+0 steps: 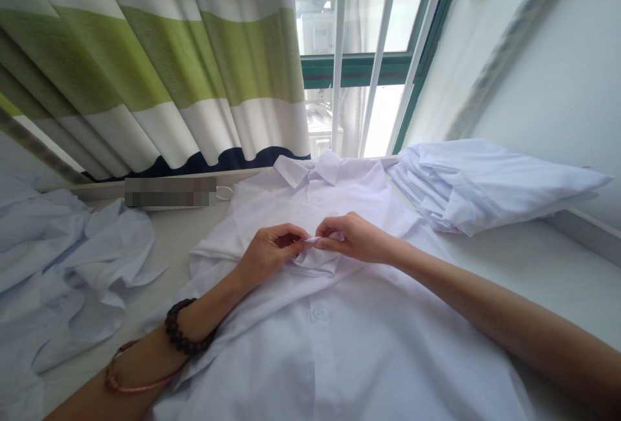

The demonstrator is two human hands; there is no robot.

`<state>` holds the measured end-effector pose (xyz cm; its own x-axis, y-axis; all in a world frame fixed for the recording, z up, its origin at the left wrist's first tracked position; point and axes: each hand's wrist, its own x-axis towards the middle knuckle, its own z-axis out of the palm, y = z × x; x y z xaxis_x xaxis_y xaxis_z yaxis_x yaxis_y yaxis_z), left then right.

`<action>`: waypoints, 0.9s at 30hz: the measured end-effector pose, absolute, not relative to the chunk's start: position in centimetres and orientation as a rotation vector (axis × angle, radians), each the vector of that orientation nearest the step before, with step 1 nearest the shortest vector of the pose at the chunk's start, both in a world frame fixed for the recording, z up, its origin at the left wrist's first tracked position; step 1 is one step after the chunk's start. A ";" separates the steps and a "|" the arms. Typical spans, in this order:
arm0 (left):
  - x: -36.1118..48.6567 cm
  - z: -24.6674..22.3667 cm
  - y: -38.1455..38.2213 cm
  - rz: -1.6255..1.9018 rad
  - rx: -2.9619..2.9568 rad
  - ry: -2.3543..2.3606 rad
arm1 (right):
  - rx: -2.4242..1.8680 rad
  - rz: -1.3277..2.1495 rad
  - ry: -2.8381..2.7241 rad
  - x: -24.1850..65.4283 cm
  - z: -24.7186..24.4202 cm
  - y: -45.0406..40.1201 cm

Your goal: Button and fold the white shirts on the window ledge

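A white collared shirt (378, 317) lies spread out in front of me, its collar at the far end near the window. My left hand (274, 249) pinches the fabric of the front placket near the middle of the chest. Close beside it, my right hand (352, 238) pinches the same raised bit of placket, the fingertips of both hands almost touching. A button shows on the placket below the hands; any button between the fingertips is hidden. Dark beads and a copper-coloured bracelet circle my left wrist.
Crumpled white cloth (63, 279) lies at the left, and a stack of folded white garments (490, 182) at the right. A blurred-out oblong item (169, 193) rests by the back edge. Behind are a green-and-white curtain (169, 52) and white window bars (338, 72).
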<state>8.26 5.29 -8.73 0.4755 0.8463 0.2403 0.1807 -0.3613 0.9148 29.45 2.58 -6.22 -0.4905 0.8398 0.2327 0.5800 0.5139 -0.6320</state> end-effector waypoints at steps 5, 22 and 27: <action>8.2 -8.3 5.2 0.932 1.950 0.800 | -1.185 0.340 -2.401 29.0 -6.2 2.1; 7.4 -8.0 4.9 1.092 2.621 0.565 | -0.808 -0.195 -2.451 29.5 -7.4 2.7; 7.4 -8.3 4.9 1.062 2.646 0.484 | -0.750 -0.329 -2.459 29.4 -7.2 2.5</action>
